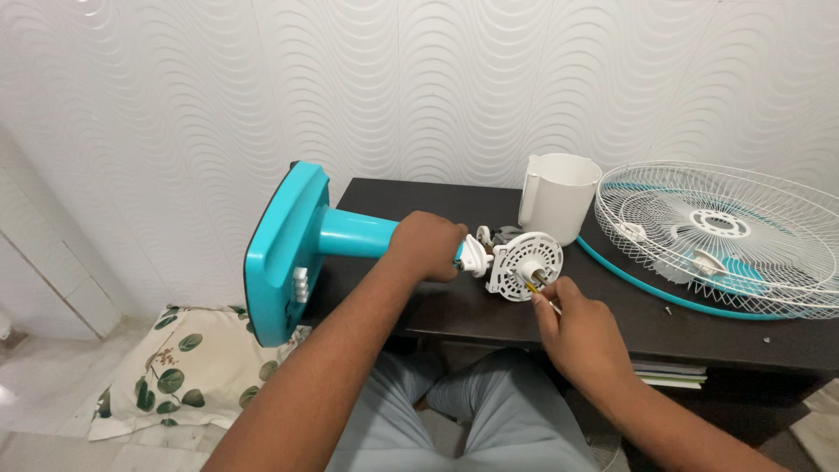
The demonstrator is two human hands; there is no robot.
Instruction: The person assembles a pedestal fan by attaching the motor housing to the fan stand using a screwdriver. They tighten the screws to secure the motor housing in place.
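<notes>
Right hand (pixel 584 336) pinches what looks like a thin screwdriver (pixel 544 297) at the white motor mount (pixel 523 265); left hand (pixel 426 246) grips the teal fan stand (pixel 350 233) beside it.

No packages, labels, signs, screens visible

Hands (pixel 426 246) on teal fan stand (pixel 350 232)

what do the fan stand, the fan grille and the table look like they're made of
Fan stand: probably moulded plastic, glossy turquoise with rounded edges and soft highlights. Fan grille: seems to be thin metal wire coated white, going by its fine radial spokes; the coating could be paint or plastic. Table: dark, likely wood or laminate, smooth with a dull sheen.
</notes>
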